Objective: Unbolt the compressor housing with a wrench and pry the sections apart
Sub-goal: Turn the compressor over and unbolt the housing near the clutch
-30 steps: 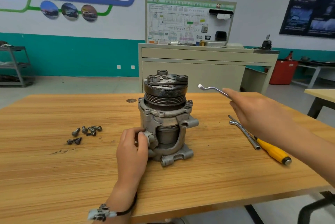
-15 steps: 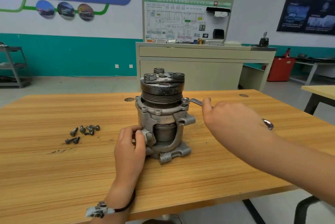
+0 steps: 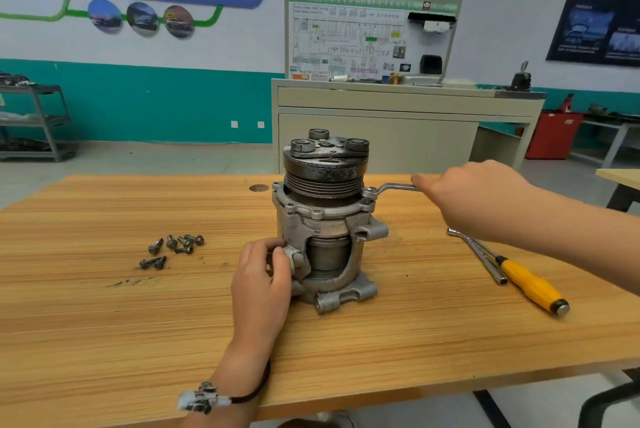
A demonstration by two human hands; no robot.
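On the left of the light-grained wooden table a scatter of dark loose bolts is lying well apart from the work; a sweep of the forearm could be sending them rolling off the edge. Next, our left hand is curling its fingers round a cast lug low on the grey aluminium compressor, which is standing upright near the table's middle under its black grooved pulley. Because that hold is low and the turning force is acting high, we are judging that the body could be tipping or twisting on the smooth wood if the bolt breaks free suddenly. On the right flange the ring end of the cranked steel wrench is sitting over a bolt head, and our right hand is closing round its handle. If the ring is only partly seated, it could be slipping off, rounding the head and throwing our knuckles forward. Farther right, a bent steel bar and a yellow-handled screwdriver are lying side by side under the forearm.
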